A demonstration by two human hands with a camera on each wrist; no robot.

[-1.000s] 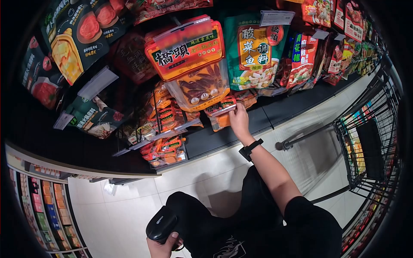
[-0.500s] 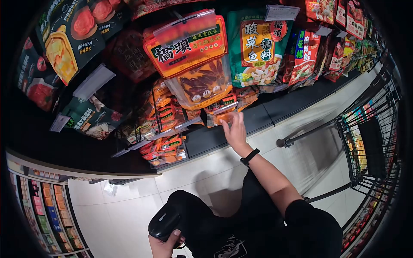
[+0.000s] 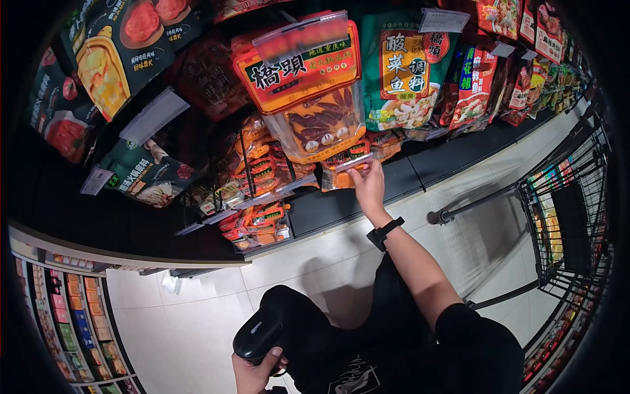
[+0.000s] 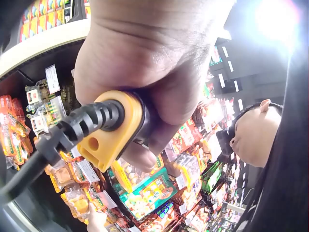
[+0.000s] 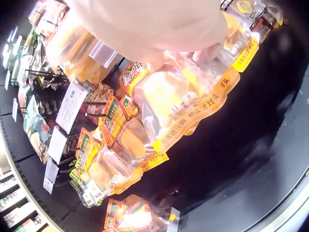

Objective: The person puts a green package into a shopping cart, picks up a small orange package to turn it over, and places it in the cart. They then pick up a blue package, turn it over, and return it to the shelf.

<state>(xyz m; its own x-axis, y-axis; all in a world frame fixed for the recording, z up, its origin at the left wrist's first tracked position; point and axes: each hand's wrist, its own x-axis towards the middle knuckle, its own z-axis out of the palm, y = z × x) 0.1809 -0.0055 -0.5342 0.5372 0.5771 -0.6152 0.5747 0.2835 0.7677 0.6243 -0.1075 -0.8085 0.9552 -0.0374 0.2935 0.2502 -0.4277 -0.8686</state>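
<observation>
Low on the rack, my right hand [image 3: 372, 192] pinches the lower part of a small hanging orange package [image 3: 338, 178], beside a clear price-tag strip [image 3: 354, 163]. In the right wrist view, its fingers [image 5: 206, 54] lie on the clear plastic of the package [image 5: 181, 104], which has a yellow lower edge. My left hand [image 3: 254, 375] is curled round a black handheld device [image 3: 258, 333] near my knee. In the left wrist view, the left hand [image 4: 149, 63] covers much of a yellow and black part [image 4: 116, 130] with a thick black cable.
A large red and orange bag [image 3: 302, 79] hangs just above the right hand, with a green bag [image 3: 403, 72] beside it. Below runs a black shelf base [image 3: 348, 207]. A wire cart [image 3: 571, 223] stands on the right. Another shelf [image 3: 79, 315] is at lower left.
My right hand has moved up from just below the small package to its lower part. Its fingers have closed on it. The left hand with the black device has shifted slightly to the right.
</observation>
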